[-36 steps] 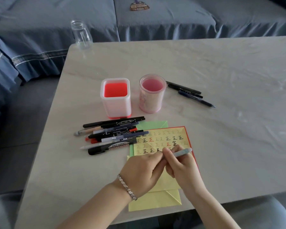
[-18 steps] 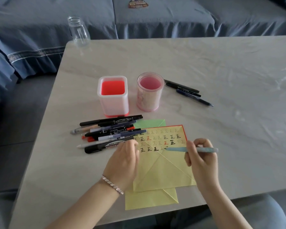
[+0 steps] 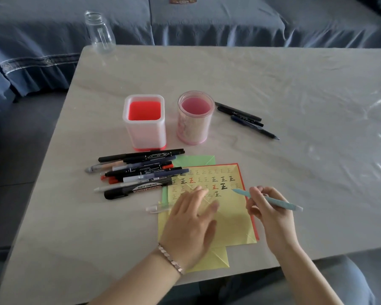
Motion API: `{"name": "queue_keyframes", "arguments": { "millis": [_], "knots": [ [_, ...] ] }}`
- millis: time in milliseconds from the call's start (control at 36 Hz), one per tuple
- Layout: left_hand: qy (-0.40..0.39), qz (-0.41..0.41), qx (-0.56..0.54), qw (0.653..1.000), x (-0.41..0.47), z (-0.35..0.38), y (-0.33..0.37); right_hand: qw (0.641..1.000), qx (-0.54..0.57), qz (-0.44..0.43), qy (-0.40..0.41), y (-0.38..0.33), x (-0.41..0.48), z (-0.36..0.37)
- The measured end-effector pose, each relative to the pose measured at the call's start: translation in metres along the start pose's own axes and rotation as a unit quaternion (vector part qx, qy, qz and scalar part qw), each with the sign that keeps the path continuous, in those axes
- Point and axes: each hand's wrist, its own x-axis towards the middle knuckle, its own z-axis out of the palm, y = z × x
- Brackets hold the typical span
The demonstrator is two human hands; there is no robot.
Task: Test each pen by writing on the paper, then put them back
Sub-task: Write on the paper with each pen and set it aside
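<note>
Cap off now: clear cap lies on bench at left edge of yellow paper. Left hand moved to press paper, fingers flat. Right hand grips light-blue pen, tip over blank spot mid-frame. We judge test stroke next.

Two holders: one square holder, one round holder. One glass jar. Three dark pens apart. About ten piled pens; overlap hides exact count. One light-blue pen. One clear cap.
</note>
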Motion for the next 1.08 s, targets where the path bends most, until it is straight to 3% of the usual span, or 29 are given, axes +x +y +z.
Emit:
{"name": "queue_keyframes", "arguments": {
  "millis": [194,361,694,1083],
  "knots": [
    [-0.107,-0.034,0.055,0.992,0.001,0.019,0.005,1.0,-0.004,-0.027,-0.005,0.001,0.01,0.004],
    [-0.11,-0.015,0.047,0.993,-0.003,0.021,0.001,0.998,-0.043,-0.026,-0.039,0.0,0.021,0.014],
    [-0.111,-0.026,0.033,0.993,-0.001,0.02,0.003,0.969,-0.174,-0.107,0.138,0.029,0.032,0.036],
    [-0.123,-0.029,0.037,0.991,-0.001,0.021,0.003,0.959,-0.217,-0.121,0.139,0.037,0.035,0.035]
  ]
}}
